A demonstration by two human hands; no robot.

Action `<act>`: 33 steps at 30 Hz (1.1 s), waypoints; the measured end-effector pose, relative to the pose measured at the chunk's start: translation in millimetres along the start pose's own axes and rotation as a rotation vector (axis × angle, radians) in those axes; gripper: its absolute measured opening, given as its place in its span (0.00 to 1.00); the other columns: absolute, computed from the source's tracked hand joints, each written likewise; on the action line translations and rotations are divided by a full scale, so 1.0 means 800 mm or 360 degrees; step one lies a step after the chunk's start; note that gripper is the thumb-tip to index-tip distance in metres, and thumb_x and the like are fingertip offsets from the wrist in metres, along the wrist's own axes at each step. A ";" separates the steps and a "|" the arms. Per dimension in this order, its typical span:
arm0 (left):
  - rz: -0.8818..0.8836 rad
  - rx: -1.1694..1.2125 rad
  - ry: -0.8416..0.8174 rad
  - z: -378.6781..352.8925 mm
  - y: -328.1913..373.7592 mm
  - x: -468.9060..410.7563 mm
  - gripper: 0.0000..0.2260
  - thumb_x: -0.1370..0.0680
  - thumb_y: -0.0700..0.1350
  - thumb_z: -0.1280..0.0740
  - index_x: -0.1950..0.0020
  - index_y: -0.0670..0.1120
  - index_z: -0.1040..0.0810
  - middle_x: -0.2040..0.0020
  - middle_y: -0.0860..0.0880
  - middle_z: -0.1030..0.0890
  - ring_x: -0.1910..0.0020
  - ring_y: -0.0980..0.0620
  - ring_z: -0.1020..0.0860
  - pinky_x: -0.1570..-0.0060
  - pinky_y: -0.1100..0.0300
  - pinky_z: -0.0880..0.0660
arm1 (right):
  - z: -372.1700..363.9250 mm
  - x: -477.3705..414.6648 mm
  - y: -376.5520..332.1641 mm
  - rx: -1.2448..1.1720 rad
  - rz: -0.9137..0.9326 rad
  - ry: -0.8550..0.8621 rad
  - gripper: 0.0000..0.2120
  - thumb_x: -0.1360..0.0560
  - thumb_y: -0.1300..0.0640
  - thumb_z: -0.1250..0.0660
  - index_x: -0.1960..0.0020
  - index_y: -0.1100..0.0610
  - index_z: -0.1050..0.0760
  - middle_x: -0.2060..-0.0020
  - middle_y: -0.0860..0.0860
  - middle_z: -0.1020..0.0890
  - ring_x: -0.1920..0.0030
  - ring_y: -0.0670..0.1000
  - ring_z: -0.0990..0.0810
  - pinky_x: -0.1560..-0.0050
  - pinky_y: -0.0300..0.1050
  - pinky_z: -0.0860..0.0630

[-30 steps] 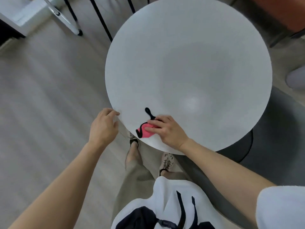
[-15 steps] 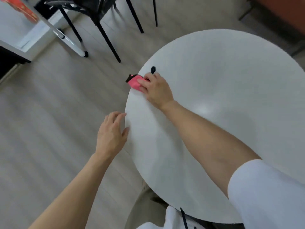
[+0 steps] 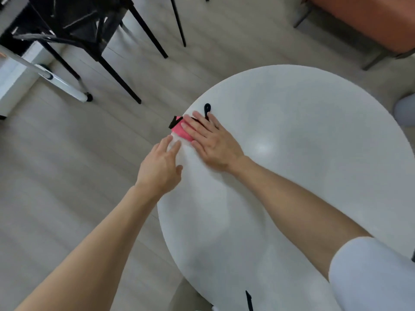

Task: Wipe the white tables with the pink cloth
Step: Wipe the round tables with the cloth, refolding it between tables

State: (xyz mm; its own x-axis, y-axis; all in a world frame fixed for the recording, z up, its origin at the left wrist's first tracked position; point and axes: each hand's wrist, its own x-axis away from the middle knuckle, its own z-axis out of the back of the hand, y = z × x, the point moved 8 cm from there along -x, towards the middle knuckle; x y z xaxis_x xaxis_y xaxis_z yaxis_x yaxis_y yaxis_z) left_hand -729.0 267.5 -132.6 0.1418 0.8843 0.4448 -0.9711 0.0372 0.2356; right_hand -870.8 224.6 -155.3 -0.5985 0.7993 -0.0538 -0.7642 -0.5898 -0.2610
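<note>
A round white table (image 3: 303, 176) fills the right half of the view. A pink cloth (image 3: 180, 130) with black trim and a black loop lies at the table's left edge, partly overhanging it. My right hand (image 3: 211, 142) lies flat on the cloth, fingers spread, pressing it onto the tabletop; most of the cloth is hidden under the fingers. My left hand (image 3: 160, 168) rests on the table's left rim just below the cloth, fingers apart, holding nothing.
A black chair (image 3: 89, 25) stands on the pale wood floor at the upper left, next to a white table leg (image 3: 60, 83). An orange bench (image 3: 368, 21) is at the upper right. A grey object (image 3: 404, 110) sits at the right edge.
My right hand swept the cloth from the near edge up along the left rim. My left hand has slid up the rim toward the cloth. The view has shifted left.
</note>
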 end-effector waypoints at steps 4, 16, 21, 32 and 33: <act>-0.0002 -0.0034 -0.0026 -0.002 0.001 0.000 0.31 0.20 0.51 0.26 0.19 0.51 0.35 0.16 0.50 0.39 0.23 0.43 0.31 0.39 0.44 0.20 | 0.054 0.025 0.182 0.0107 -0.0984 0.0175 0.30 0.10 0.47 0.54 0.12 0.59 0.47 0.12 0.55 0.46 0.12 0.57 0.49 0.13 0.59 0.54; -0.0300 -0.0322 0.0210 0.022 0.095 -0.029 0.20 0.18 0.46 0.30 0.26 0.45 0.23 0.27 0.42 0.24 0.31 0.38 0.23 0.37 0.42 0.24 | 0.047 0.027 0.156 -0.0057 -0.0837 0.0137 0.30 0.11 0.40 0.53 0.11 0.48 0.48 0.11 0.52 0.48 0.12 0.55 0.51 0.13 0.59 0.52; -0.0667 -0.0291 0.0131 -0.008 0.200 -0.037 0.19 0.18 0.43 0.31 0.27 0.46 0.22 0.27 0.43 0.25 0.32 0.38 0.23 0.40 0.42 0.24 | 0.103 0.269 0.319 0.0008 -0.2015 0.0352 0.35 0.12 0.37 0.59 0.10 0.53 0.54 0.11 0.57 0.54 0.12 0.57 0.55 0.13 0.59 0.55; -0.0920 -0.0466 0.0011 -0.050 0.265 0.003 0.27 0.23 0.49 0.24 0.25 0.48 0.24 0.28 0.44 0.26 0.32 0.40 0.24 0.41 0.44 0.21 | 0.075 0.116 0.235 -0.0039 -0.1196 0.0065 0.30 0.11 0.40 0.58 0.11 0.46 0.52 0.11 0.54 0.52 0.12 0.55 0.56 0.13 0.58 0.56; -0.0929 -0.0481 0.0033 -0.051 0.269 0.004 0.26 0.23 0.49 0.24 0.25 0.48 0.24 0.29 0.44 0.25 0.33 0.40 0.24 0.41 0.44 0.21 | 0.077 0.128 0.244 -0.0033 -0.1211 0.0103 0.31 0.11 0.39 0.58 0.11 0.46 0.51 0.11 0.53 0.51 0.12 0.55 0.55 0.13 0.58 0.56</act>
State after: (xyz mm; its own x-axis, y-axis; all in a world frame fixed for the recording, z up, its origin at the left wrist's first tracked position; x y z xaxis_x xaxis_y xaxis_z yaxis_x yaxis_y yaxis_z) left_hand -945.0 297.3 -115.6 0.6609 0.6879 0.3001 -0.7473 0.6400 0.1788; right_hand -1096.2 184.1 -152.7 0.1068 0.9900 0.0917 -0.9552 0.1277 -0.2670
